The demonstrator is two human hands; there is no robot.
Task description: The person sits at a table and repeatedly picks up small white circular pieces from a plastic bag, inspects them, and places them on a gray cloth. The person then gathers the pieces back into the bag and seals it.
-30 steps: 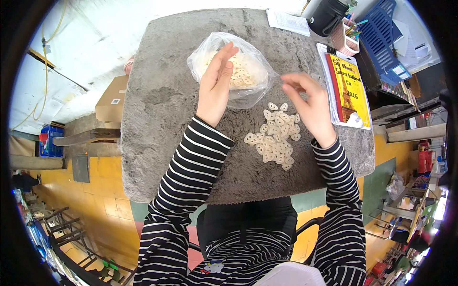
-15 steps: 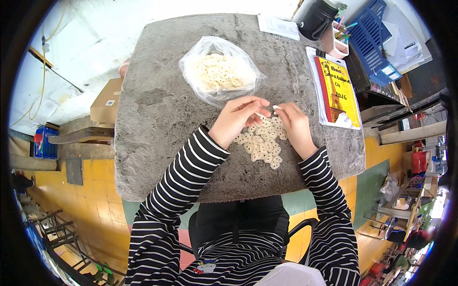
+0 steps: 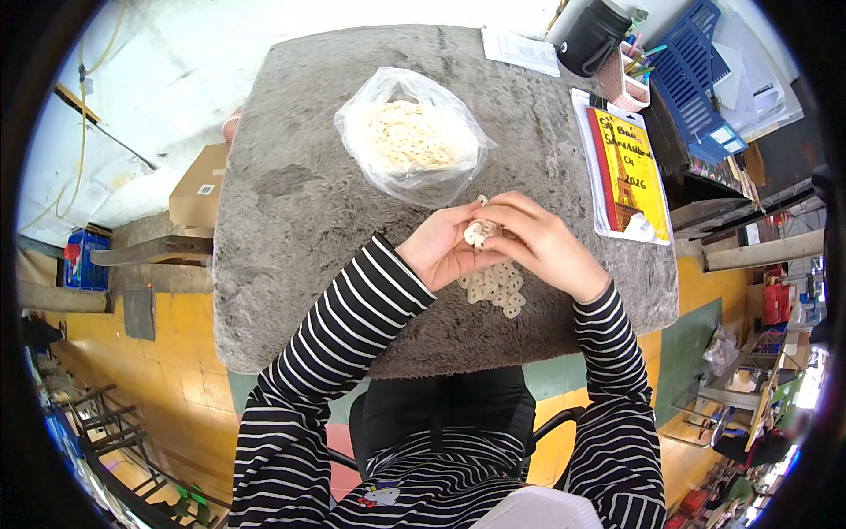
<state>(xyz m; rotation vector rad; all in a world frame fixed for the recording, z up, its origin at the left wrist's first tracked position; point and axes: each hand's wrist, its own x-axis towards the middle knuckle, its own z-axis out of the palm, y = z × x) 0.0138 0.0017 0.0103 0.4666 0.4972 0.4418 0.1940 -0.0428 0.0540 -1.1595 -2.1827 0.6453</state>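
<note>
2 hands in view, both on the same job over the grey fuzzy surface [image 3: 291, 220]. L hand [image 3: 441, 247]: grip part-curled, cupped round a small cluster of cream pcs [image 3: 477, 233]. R hand [image 3: 539, 242]: grip closed in w/ thumb & fingers bent onto the same cluster from the other side. Exact no. in the cluster can't be told, fingers cover it; 1 pc shows up top by the fingertips.

1 loose pile [image 3: 495, 289] of like pcs, w/ holes, lies just below the hands, partly hidden, overlapping, so no exact count. 1 clear plastic bag [image 3: 467, 172], full of similar pcs, just beyond the hands. Far R: 1 yellow booklet [image 3: 636, 159], 1 pink basket [image 3: 624, 93] w/ several pens, 1 black container [image 3: 590, 40].
</note>
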